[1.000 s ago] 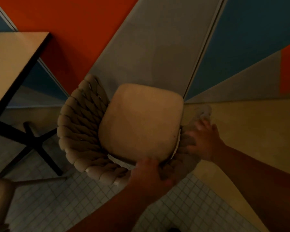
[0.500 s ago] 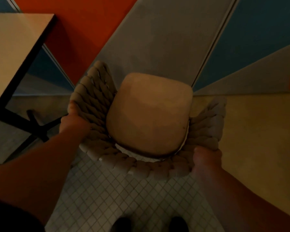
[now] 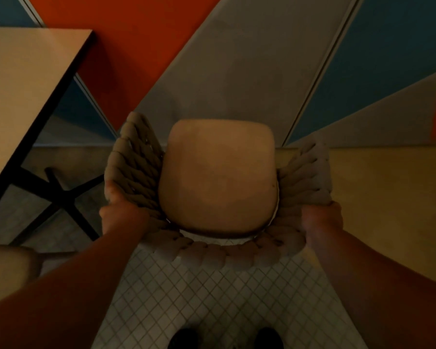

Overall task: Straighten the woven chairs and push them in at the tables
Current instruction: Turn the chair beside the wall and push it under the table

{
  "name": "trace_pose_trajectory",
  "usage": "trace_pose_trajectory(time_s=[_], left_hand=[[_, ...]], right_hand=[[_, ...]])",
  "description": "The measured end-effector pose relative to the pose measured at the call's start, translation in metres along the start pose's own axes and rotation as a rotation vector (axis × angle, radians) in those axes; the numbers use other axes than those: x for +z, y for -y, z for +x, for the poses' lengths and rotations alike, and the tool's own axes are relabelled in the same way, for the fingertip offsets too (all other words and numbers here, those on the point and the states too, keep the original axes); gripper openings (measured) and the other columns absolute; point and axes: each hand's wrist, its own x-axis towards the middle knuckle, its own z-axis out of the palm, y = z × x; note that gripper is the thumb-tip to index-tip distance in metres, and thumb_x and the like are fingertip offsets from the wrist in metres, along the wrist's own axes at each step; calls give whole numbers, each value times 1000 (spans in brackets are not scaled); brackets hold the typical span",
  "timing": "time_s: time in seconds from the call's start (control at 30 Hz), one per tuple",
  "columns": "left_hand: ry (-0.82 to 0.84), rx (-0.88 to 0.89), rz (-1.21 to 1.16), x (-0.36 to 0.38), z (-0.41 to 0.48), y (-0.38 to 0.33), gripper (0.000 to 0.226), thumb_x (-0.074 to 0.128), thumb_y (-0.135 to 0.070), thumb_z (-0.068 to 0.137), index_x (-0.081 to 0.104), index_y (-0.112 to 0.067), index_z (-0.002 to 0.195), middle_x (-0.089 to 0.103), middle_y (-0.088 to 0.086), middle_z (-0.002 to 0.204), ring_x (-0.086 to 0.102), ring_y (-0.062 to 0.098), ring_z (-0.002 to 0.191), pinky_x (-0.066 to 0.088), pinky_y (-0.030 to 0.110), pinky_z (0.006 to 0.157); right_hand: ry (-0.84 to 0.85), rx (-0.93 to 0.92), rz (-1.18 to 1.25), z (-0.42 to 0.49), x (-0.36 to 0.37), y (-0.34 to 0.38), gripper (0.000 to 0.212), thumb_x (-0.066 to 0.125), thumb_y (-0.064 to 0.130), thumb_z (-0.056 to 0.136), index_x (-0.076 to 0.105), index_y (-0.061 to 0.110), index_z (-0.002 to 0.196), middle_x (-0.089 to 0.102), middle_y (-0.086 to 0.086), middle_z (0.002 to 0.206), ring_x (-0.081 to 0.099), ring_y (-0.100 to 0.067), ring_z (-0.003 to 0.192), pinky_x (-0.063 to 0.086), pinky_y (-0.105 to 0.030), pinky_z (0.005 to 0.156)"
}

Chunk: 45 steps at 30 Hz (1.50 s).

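A woven chair with thick beige rope weave and a tan seat cushion stands right below me, its open front facing the wall. My left hand grips the chair's left rear rim. On the opposite side my right hand is closed around the right rear rim. A light wooden table with a black cross base stands at the left, apart from the chair.
The seat of a second chair shows at the lower left edge. A wall panelled in orange, grey and blue rises just beyond the chair. My shoes stand on the white tiled floor.
My left hand has shifted from the back rim to the chair's left side, my right hand to its right rear. The chair has turned to face the wall squarely.
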Motion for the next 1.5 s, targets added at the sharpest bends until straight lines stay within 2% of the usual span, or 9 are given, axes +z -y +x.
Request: trace_pose_trajectory(time_s=[0.13, 0.4, 0.73, 0.87, 1.0, 1.07, 1.2, 1.33, 1.5], left_hand=[[-39, -74, -92, 18, -33, 20, 105, 72, -27, 88, -7, -38, 158, 32, 30, 148, 52, 54, 122, 48, 65, 95], [-53, -188, -164, 50, -84, 47, 116, 76, -29, 87, -13, -30, 161, 24, 29, 149, 49, 54, 122, 48, 62, 94], [-110, -146, -133, 56, -94, 43, 108, 67, -28, 91, -16, -30, 160, 26, 28, 147, 49, 54, 118, 50, 63, 94], [-108, -121, -110, 58, -96, 46, 108, 67, -33, 88, -13, -30, 160, 26, 27, 145, 48, 53, 119, 49, 62, 96], [-54, -76, 287, 58, -94, 42, 106, 62, -60, 81, 1, -29, 162, -3, 27, 163, 2, 49, 150, 12, 75, 116], [9, 46, 489, 52, -92, 43, 97, 47, -80, 80, 18, -35, 160, -17, 19, 167, -20, 47, 150, -6, 76, 113], [112, 424, 671, 13, -67, 60, 114, 14, -107, 58, 30, -49, 154, -5, 5, 171, -24, 36, 152, -38, 67, 95], [193, 732, 906, -40, 8, 63, 145, 15, -113, 32, 20, -44, 159, 3, -2, 172, -14, 29, 156, -4, 65, 122], [356, 815, 1298, -71, 62, 20, 168, 19, -114, 11, 8, -40, 162, 3, -10, 171, -11, 26, 157, -4, 62, 123]], right_hand=[[-11, -113, -267, 21, -10, 23, 45, 61, 15, 96, 49, 5, 138, 58, -15, 132, 57, -37, 121, 44, -38, 89], [45, -259, -520, 54, 0, 61, 51, 68, 27, 94, 48, 8, 138, 57, -23, 139, 58, -45, 121, 49, -46, 94], [32, -363, -541, 64, 1, 60, 56, 67, 20, 90, 45, 8, 140, 51, -23, 141, 59, -48, 117, 49, -43, 81], [58, -626, -722, 42, -5, 44, 73, 71, 37, 82, 42, 17, 147, 39, -20, 150, 45, -46, 133, 47, -49, 98], [191, -687, -1169, -7, -14, 19, 98, 56, 83, 78, 31, 31, 157, 9, -18, 169, 3, -46, 153, 21, -61, 121], [301, -703, -1241, -40, -18, 2, 105, 38, 99, 66, 34, 42, 153, 8, -14, 171, -12, -45, 154, 3, -68, 121], [518, -658, -1337, -102, -15, -18, 134, 22, 112, 42, 26, 45, 158, 4, -5, 173, -21, -42, 154, -10, -72, 116], [629, -741, -1324, -151, 11, -24, 137, 33, 110, 43, 17, 42, 160, 1, -9, 173, -15, -40, 156, -21, -74, 111], [603, -783, -1395, -172, 45, -38, 135, 34, 110, 45, 25, 38, 159, 11, -7, 172, -4, -40, 157, -13, -73, 112]])
